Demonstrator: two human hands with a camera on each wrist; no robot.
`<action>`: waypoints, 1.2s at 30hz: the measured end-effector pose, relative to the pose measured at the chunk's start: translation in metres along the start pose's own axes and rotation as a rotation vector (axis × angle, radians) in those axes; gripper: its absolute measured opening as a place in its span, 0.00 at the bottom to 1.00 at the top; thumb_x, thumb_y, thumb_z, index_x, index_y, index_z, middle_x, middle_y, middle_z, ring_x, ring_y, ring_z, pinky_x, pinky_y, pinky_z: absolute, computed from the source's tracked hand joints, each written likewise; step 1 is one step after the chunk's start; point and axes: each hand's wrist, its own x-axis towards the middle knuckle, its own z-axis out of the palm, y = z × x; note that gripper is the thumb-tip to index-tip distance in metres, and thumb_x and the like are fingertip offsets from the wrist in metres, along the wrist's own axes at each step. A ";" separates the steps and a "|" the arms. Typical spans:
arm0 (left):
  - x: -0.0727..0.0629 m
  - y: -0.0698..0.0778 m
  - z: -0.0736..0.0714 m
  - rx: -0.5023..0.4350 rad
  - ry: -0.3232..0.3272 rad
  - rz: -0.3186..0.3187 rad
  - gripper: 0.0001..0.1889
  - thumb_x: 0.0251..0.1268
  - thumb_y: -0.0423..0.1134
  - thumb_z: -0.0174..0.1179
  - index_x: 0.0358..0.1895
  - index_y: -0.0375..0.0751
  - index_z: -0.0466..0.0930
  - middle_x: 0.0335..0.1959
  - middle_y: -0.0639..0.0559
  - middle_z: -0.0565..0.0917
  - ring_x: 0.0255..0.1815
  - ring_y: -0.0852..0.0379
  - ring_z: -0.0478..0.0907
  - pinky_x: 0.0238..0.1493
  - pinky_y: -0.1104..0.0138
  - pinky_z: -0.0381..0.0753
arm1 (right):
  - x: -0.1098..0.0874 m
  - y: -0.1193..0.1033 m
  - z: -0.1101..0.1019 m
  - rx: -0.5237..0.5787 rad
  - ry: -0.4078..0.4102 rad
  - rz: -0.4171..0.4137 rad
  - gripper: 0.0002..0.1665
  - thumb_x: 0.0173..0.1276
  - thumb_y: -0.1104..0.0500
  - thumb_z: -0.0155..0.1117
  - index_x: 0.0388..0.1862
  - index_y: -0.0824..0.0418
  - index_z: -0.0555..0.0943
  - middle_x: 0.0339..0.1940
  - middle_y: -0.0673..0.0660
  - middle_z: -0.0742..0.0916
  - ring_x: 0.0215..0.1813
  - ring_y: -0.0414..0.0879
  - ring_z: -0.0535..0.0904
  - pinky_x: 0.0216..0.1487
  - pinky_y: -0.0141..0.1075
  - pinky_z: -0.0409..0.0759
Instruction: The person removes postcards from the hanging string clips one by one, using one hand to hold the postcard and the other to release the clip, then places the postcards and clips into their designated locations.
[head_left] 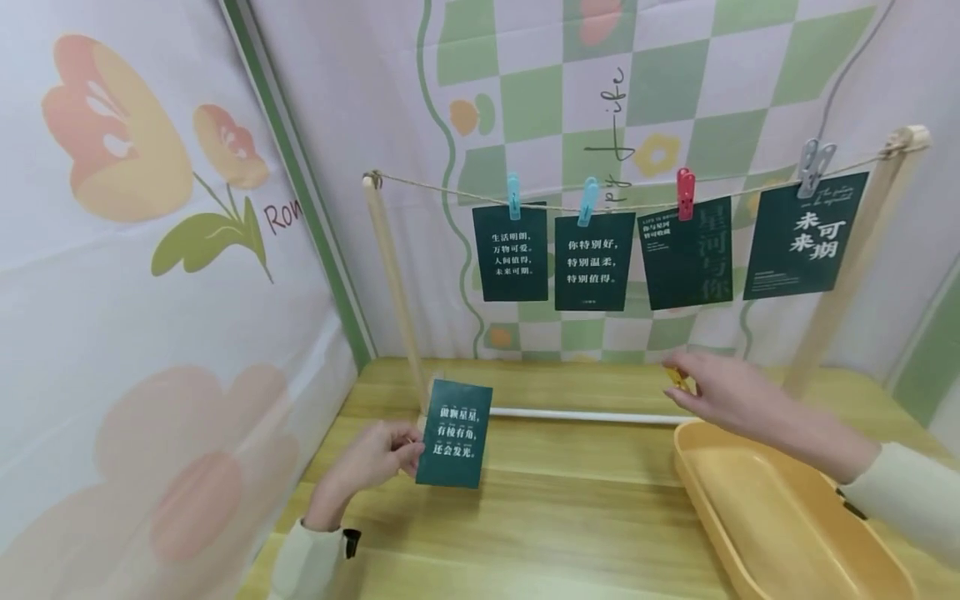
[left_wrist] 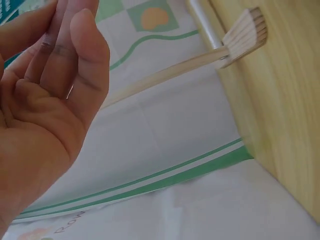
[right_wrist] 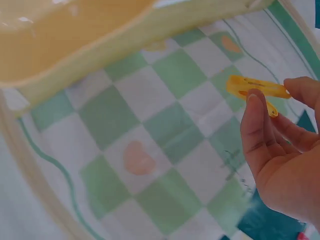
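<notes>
Left hand: the left hand [head_left: 375,457] pinches the card [head_left: 453,435] by its left edge, between thumb and fingers.
Right hand: the right hand [head_left: 738,400] pinches the yellow clip [head_left: 678,379] between thumb and fingers; I cannot tell whether the clip is spread.
Card: above the bench [head_left: 570,525], towards its back left corner, in front of the left post [head_left: 393,283]; text upright, slightly tilted.
Tray: the tray [head_left: 709,517] sits along the bench's right side, below the right forearm.
Line: the line [head_left: 435,187] runs above the bench's back edge from the left post to the right post [head_left: 828,329], bearing four hung cards [head_left: 513,252] under two blue clips [head_left: 513,197], a red clip [head_left: 686,194] and a grey clip [head_left: 810,169].
Free stretch: between the left post and the leftmost hung card, probably the best spot.
Hanging well: the step looks like clipping the card up; best to level its top edge against the line, keep fingers off that edge, then bite string and card together with the clip.
Watch for: the slack line may swing and jostle its neighbours, so a gentle release should help.
</notes>
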 end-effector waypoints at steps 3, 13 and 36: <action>-0.001 -0.005 0.003 -0.008 -0.017 -0.020 0.06 0.71 0.32 0.55 0.37 0.36 0.81 0.24 0.47 0.84 0.25 0.46 0.86 0.22 0.68 0.80 | -0.011 0.008 0.008 -0.020 -0.010 -0.003 0.17 0.57 0.57 0.74 0.42 0.63 0.81 0.30 0.52 0.85 0.27 0.40 0.78 0.26 0.36 0.77; -0.002 -0.022 0.013 -0.098 -0.108 -0.144 0.07 0.70 0.29 0.54 0.33 0.32 0.78 0.23 0.48 0.82 0.23 0.46 0.83 0.25 0.58 0.85 | -0.049 0.026 0.043 -0.134 -0.133 -0.033 0.18 0.51 0.56 0.78 0.37 0.58 0.79 0.26 0.48 0.79 0.24 0.39 0.74 0.19 0.34 0.72; -0.013 -0.038 0.039 0.020 -0.232 -0.330 0.08 0.65 0.31 0.58 0.27 0.36 0.76 0.16 0.46 0.82 0.16 0.56 0.79 0.19 0.70 0.71 | -0.082 0.051 0.083 -0.144 -0.265 -0.192 0.17 0.45 0.61 0.76 0.34 0.57 0.78 0.27 0.53 0.82 0.24 0.49 0.78 0.24 0.41 0.76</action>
